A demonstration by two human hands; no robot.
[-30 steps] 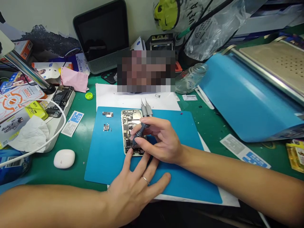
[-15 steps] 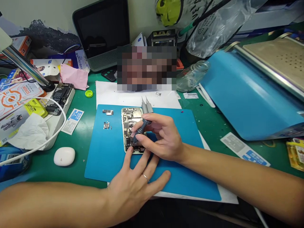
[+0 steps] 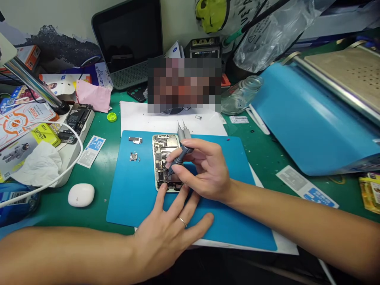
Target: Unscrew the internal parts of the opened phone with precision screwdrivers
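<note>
An opened smartphone (image 3: 158,158) with its inner parts bare lies on a blue mat (image 3: 127,194). My right hand (image 3: 210,170) pinches a grey screwdriver (image 3: 179,159), its tip pointing down at the phone's lower part. Two more screwdrivers (image 3: 183,133) stick out of the same hand, their thin tips pointing away from me. With fingers spread, my left hand (image 3: 172,227) rests its fingertips along the phone's bottom edge. To the left of the phone sit a small metal part (image 3: 135,140) and another small part (image 3: 133,156) with tiny pieces beside it.
A white rounded case (image 3: 81,195) stands left of the mat. Behind it are a second opened phone (image 3: 76,122), a white cable (image 3: 80,152) and a green cap (image 3: 112,117). A glass jar (image 3: 242,95) lies tilted at the back; a blue-covered device (image 3: 303,122) fills the right.
My right hand and its screwdrivers have shifted slightly right and up, and the working screwdriver leans a little differently. The left hand stays put on the phone.
</note>
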